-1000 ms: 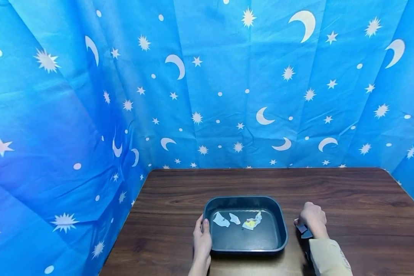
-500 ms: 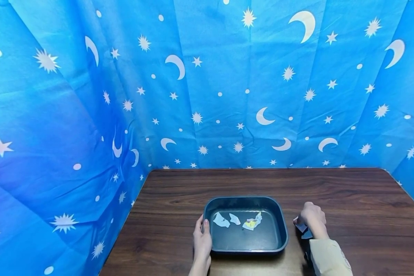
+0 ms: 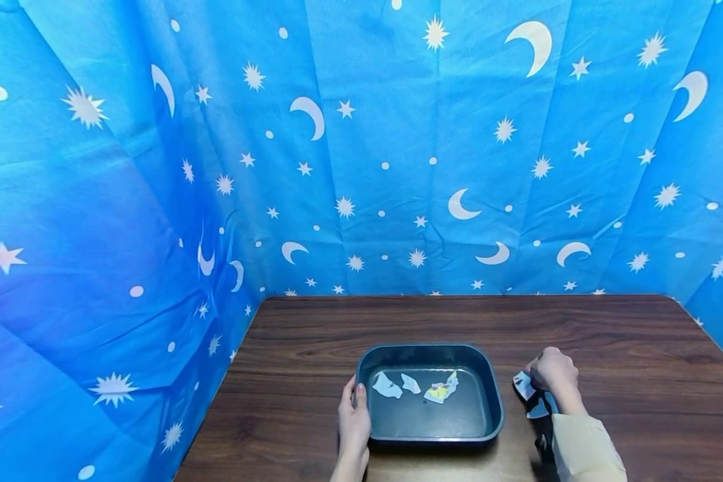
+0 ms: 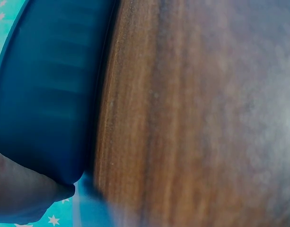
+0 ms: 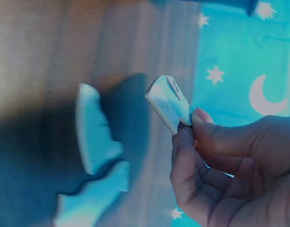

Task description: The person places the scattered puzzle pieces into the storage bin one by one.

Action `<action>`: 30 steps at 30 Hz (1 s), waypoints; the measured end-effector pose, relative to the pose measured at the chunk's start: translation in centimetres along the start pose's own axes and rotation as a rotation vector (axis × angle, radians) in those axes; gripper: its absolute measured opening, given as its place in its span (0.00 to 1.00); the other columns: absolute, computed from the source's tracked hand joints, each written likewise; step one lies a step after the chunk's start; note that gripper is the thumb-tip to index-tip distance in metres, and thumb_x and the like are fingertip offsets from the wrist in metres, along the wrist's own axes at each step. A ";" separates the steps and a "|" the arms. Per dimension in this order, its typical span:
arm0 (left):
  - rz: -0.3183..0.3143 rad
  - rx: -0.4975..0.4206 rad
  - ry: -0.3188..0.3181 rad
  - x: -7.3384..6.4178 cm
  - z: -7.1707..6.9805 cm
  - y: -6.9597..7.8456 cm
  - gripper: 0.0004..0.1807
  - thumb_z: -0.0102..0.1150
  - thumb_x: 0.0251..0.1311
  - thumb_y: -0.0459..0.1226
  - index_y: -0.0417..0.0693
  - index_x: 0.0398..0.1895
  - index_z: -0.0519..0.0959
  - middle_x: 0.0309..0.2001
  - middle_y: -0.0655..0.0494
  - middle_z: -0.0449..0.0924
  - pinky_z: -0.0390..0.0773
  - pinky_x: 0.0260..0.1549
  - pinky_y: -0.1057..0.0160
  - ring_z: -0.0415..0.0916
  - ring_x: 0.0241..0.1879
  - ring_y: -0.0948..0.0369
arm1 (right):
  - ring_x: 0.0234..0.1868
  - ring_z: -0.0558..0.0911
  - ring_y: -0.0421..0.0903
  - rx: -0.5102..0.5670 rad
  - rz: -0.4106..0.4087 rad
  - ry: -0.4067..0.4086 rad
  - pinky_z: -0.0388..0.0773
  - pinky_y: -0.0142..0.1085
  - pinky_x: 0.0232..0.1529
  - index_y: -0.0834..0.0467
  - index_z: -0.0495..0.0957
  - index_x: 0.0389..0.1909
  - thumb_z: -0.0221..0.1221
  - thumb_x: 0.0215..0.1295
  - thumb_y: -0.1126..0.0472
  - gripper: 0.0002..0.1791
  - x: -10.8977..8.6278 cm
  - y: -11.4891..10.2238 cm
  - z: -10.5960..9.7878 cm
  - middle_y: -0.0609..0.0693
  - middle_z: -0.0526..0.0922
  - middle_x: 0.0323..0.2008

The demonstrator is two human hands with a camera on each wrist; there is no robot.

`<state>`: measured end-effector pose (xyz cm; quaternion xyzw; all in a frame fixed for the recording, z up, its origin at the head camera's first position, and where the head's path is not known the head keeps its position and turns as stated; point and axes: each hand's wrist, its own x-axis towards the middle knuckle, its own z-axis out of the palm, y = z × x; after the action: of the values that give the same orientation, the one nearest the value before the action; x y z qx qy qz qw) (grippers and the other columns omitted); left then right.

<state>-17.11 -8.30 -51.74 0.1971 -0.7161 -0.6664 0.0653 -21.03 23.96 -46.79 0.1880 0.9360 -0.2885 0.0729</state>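
Observation:
A dark rectangular pan (image 3: 430, 434) stands on the table. My left hand (image 3: 354, 423) grips its left wall; in the left wrist view, a fingertip (image 4: 64, 190) lies at the pan's corner. Inside the pan are a white shard (image 3: 387, 385), a smaller white shard (image 3: 410, 383) and a jagged yellow-and-white piece (image 3: 440, 390). To the pan's right, my right hand (image 3: 555, 375) pinches a thick-edged white shard (image 5: 166, 104) between thumb and finger. Below it on the table lie two pale shards, a long shard (image 5: 93, 130) and a ragged shard (image 5: 92, 201).
The brown wood-grain table (image 3: 313, 328) has its far edge against a blue cloth (image 3: 373, 134) with white moons and stars. The cloth also hangs along the left and right sides.
My right hand has risen slightly and moved right, tilting the shard it pinches so its pale face shows. More of the shards beneath is visible. The left hand and pan have stayed put.

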 end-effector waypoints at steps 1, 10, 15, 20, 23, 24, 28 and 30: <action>-0.005 0.000 0.001 0.0 0.0 0.0 0.22 0.37 0.71 0.40 0.39 0.64 0.62 0.62 0.33 0.61 0.55 0.59 0.40 0.55 0.63 0.39 | 0.35 0.76 0.64 -0.005 -0.017 0.000 0.73 0.52 0.36 0.68 0.78 0.28 0.58 0.53 0.61 0.12 0.0 0.0 -0.3 0.68 0.77 0.31; -0.009 -0.006 0.005 0.1 -0.3 -0.2 0.22 0.37 0.71 0.40 0.39 0.64 0.62 0.63 0.33 0.61 0.55 0.59 0.40 0.54 0.63 0.38 | 0.28 0.78 0.51 0.210 -0.062 -0.013 0.68 0.48 0.37 0.68 0.80 0.28 0.55 0.60 0.64 0.10 -0.3 -1.8 -2.6 0.56 0.80 0.23; 0.030 -0.015 0.001 0.1 -0.3 -0.2 0.22 0.38 0.71 0.39 0.38 0.63 0.62 0.62 0.32 0.61 0.56 0.59 0.40 0.55 0.63 0.38 | 0.21 0.80 0.43 0.371 -0.073 -0.036 0.77 0.39 0.31 0.70 0.79 0.30 0.54 0.61 0.68 0.08 -0.3 -2.9 -3.1 0.52 0.80 0.19; 0.030 -0.006 0.006 0.0 -0.2 -0.2 0.21 0.38 0.71 0.39 0.38 0.63 0.63 0.62 0.32 0.62 0.56 0.59 0.40 0.56 0.62 0.38 | 0.17 0.80 0.38 0.546 -0.084 -0.088 0.80 0.31 0.25 0.75 0.77 0.35 0.54 0.62 0.71 0.09 -0.4 -4.3 -3.0 0.50 0.79 0.16; 0.028 -0.002 0.004 -0.1 -0.1 -0.1 0.21 0.38 0.71 0.39 0.38 0.63 0.63 0.61 0.32 0.62 0.57 0.59 0.40 0.57 0.62 0.38 | 0.17 0.80 0.39 0.629 -0.087 -0.144 0.81 0.32 0.26 0.78 0.75 0.39 0.55 0.62 0.72 0.10 -0.5 -5.3 -3.1 0.51 0.79 0.17; 0.027 -0.002 0.004 -0.1 -0.1 -0.1 0.21 0.38 0.71 0.39 0.38 0.63 0.63 0.61 0.33 0.63 0.57 0.58 0.40 0.57 0.62 0.39 | 0.18 0.80 0.39 0.644 -0.090 -0.158 0.81 0.32 0.26 0.78 0.74 0.40 0.55 0.61 0.72 0.11 -0.6 -5.7 -3.1 0.51 0.79 0.17; 0.023 -0.004 0.003 -0.1 -0.1 -0.1 0.21 0.38 0.71 0.39 0.39 0.63 0.64 0.61 0.33 0.63 0.57 0.58 0.40 0.57 0.62 0.39 | 0.18 0.80 0.39 0.678 -0.118 -0.217 0.80 0.31 0.25 0.79 0.74 0.41 0.55 0.61 0.73 0.12 -0.6 -7.1 -2.9 0.52 0.79 0.19; 0.015 -0.007 0.004 0.0 -0.1 -0.1 0.22 0.38 0.71 0.40 0.39 0.63 0.64 0.61 0.33 0.63 0.57 0.58 0.40 0.57 0.62 0.39 | 0.18 0.80 0.39 0.690 -0.141 -0.249 0.80 0.31 0.26 0.80 0.73 0.42 0.55 0.61 0.73 0.12 -0.5 -7.7 -2.7 0.53 0.80 0.20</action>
<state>-17.02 -8.37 -51.84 0.1928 -0.7152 -0.6679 0.0722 -23.65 19.43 -40.49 0.0998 0.7785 -0.6118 0.0984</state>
